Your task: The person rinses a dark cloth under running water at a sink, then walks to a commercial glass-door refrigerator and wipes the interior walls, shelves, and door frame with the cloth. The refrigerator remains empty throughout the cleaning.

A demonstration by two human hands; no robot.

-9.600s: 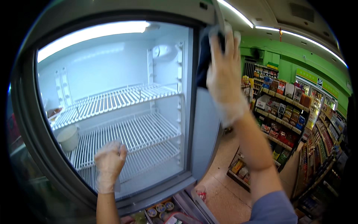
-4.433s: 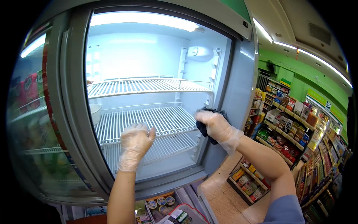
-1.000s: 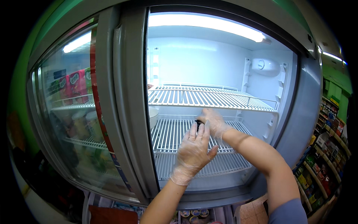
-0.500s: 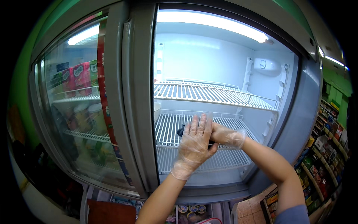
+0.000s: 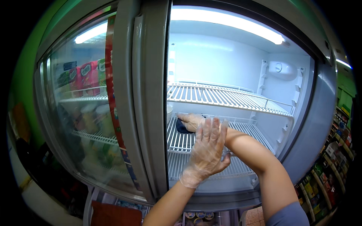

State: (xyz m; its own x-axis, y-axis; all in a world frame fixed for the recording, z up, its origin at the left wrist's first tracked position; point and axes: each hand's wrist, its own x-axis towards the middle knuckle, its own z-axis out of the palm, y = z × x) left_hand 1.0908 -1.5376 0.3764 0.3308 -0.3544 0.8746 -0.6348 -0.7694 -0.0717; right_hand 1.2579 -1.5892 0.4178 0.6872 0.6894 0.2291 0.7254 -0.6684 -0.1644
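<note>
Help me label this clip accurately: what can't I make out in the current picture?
All in the head view:
Dark cloth: partly covered by the right hand.
That hand's wrist: behind the left hand; whether they touch is unclear.
White bowl: mostly hidden by the sliding-door frame; contents unseen.
Jars: contents blurred behind the glass door.
Round tubs: too small to identify.

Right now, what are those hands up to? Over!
Right hand: on dark cloth, wire shelf beneath. Left hand: open. White container close by, cloth's left.
</note>
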